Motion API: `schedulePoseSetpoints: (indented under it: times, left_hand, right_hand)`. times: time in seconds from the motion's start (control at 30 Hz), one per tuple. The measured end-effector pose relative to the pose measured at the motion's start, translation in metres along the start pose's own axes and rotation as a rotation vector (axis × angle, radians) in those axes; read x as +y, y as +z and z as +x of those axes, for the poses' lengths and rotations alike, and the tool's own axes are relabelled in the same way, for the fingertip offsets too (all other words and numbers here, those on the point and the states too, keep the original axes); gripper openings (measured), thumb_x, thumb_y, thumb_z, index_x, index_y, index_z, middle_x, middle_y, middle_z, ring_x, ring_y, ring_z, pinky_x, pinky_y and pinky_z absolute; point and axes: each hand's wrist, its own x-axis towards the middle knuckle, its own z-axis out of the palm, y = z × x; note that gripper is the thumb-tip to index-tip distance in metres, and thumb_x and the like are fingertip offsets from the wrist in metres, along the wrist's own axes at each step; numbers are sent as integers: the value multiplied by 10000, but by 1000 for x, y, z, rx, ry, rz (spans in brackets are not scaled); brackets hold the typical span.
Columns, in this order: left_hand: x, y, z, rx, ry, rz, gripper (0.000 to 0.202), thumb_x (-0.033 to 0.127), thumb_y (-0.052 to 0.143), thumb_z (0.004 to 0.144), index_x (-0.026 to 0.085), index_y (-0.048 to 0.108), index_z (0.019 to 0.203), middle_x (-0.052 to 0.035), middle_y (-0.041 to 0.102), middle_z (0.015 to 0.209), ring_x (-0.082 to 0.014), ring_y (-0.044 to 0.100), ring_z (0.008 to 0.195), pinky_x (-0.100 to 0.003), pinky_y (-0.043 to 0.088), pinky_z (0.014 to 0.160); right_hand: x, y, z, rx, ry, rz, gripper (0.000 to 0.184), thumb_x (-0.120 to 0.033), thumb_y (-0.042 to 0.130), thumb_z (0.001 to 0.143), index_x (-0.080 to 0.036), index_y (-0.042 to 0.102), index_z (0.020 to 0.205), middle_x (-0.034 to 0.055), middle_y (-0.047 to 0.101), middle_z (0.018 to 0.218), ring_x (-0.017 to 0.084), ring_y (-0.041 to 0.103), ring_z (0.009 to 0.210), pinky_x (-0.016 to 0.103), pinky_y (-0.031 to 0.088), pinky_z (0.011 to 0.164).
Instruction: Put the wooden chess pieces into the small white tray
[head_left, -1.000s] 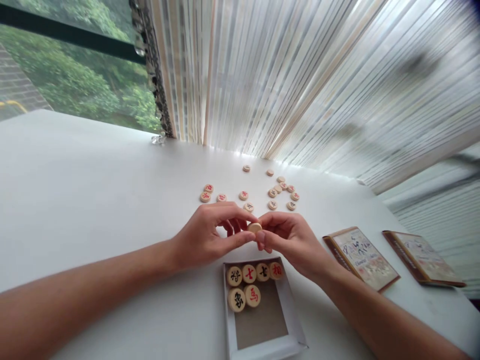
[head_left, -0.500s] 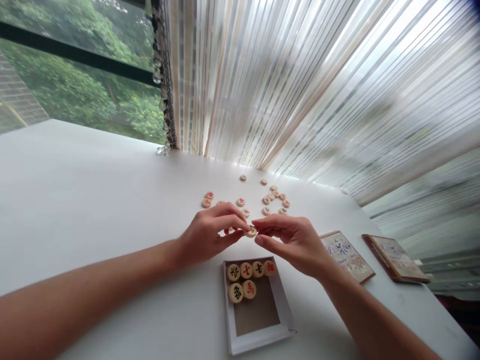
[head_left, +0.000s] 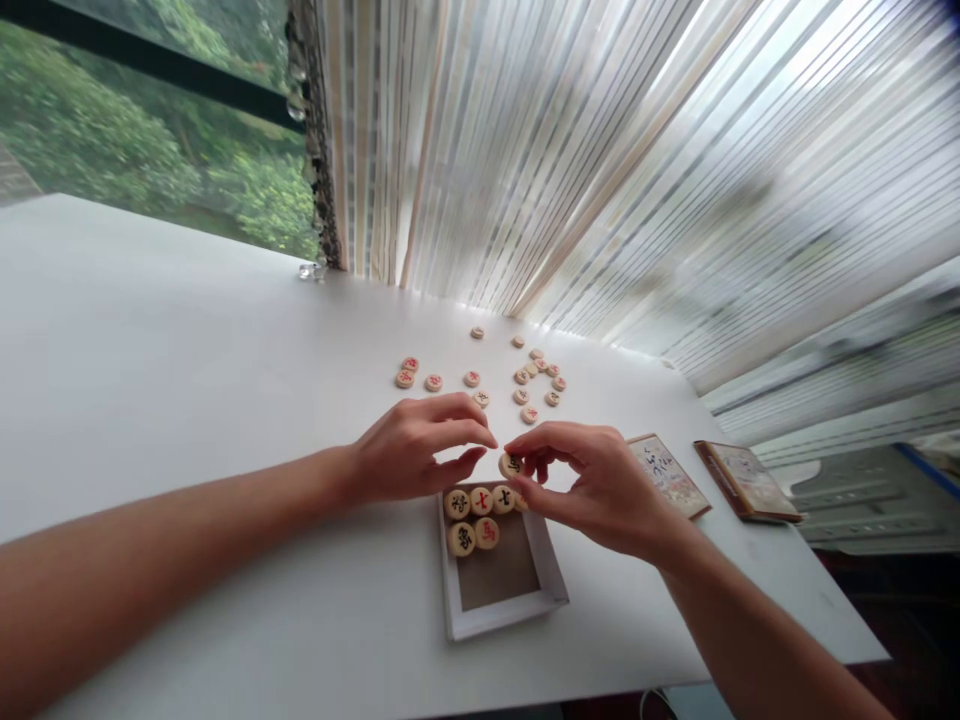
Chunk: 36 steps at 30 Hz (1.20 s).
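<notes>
Between the thumb and fingers of my right hand [head_left: 592, 475] is a round wooden Chinese chess piece [head_left: 511, 465] with a black character. It is held just past the far edge of a shallow white box [head_left: 491, 622]. My left hand [head_left: 420, 445] hovers to the left of that piece, thumb and index finger apart, holding nothing. Inside the box, a row of pieces [head_left: 481, 501] lines the far side, its right end partly covered by my right hand. A black-marked piece [head_left: 461, 539] and a red-marked piece [head_left: 487, 533] lie in the second row.
Several loose chess pieces [head_left: 472, 379] are scattered on the white table [head_left: 225, 390] beyond my hands, some in a ring at the right. A flat picture-covered lid or board [head_left: 671, 480] and a similar thicker one [head_left: 750, 482] lie at right. A string curtain [head_left: 465, 180] hangs behind.
My left hand has let go of the chess piece, which now sits in my right hand, turned and nearer the box. The view has shifted slightly.
</notes>
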Motion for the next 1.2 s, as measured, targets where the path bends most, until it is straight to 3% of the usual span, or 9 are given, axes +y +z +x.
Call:
schedulePoseSetpoints:
  times: [0.2, 0.37, 0.67, 1.2]
  left_hand:
    - [-4, 1, -3, -11, -20, 0, 236, 28, 608, 897, 173, 755, 1011, -85, 775, 974, -157, 735, 808, -256, 596, 737]
    - [-3, 1, -3, -35, -67, -17, 227, 41, 610, 890, 175, 759, 996, -78, 769, 964, -151, 726, 785, -253, 589, 727]
    - [-2, -1, -2, -40, -75, -55, 219, 46, 615, 873, 174, 759, 977, -71, 757, 934, -150, 710, 767, -252, 583, 722]
    - [-1, -2, -2, -59, -83, -42, 207, 56, 603, 888, 156, 766, 967, -77, 758, 918, -146, 693, 738, -262, 575, 699]
  right_hand:
    - [5, -8, -39, 3, -28, -158, 137, -224, 781, 904, -214, 756, 1038, 40, 752, 861, 173, 659, 713, 294, 569, 640]
    - [1, 2, -58, -45, -125, -192, 185, -150, 728, 924, -218, 750, 1094, 73, 750, 981, 198, 713, 855, 303, 607, 757]
    - [13, 23, -62, -101, -204, -259, 151, -156, 664, 991, -193, 775, 1086, 102, 732, 962, 241, 658, 866, 363, 595, 732]
    - [15, 26, -59, -81, -263, -308, 134, -130, 649, 1023, -179, 771, 1050, 99, 760, 965, 229, 641, 841, 361, 570, 719]
